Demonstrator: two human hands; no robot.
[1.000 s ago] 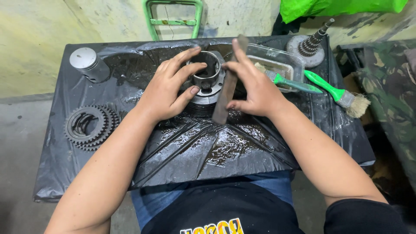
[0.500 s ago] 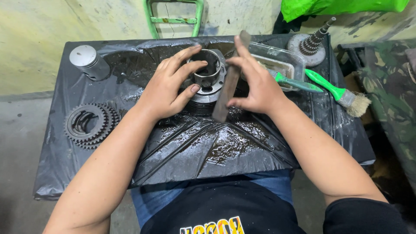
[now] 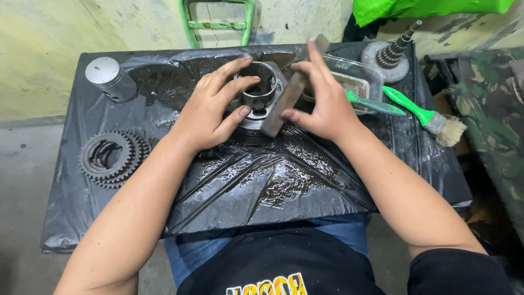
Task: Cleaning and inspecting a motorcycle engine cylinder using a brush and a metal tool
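Observation:
A round metal cylinder part [image 3: 261, 94] with a hollow bore stands on the oily black plastic sheet [image 3: 256, 180] covering the table. My left hand [image 3: 214, 109] rests on its left side, fingers spread over the rim. My right hand [image 3: 322, 104] grips a long grey flat bar [image 3: 289, 93], held slanted against the right side of the cylinder part.
A silver piston [image 3: 109, 77] sits at the back left. Stacked gears [image 3: 112, 157] lie at the left. A clear plastic tray [image 3: 355, 79], two green-handled brushes [image 3: 420, 112] and a geared shaft [image 3: 390, 57] are at the back right. A green frame [image 3: 217, 24] leans on the wall.
My right hand has shifted the grey bar slightly along the cylinder part. My left hand stays on the part.

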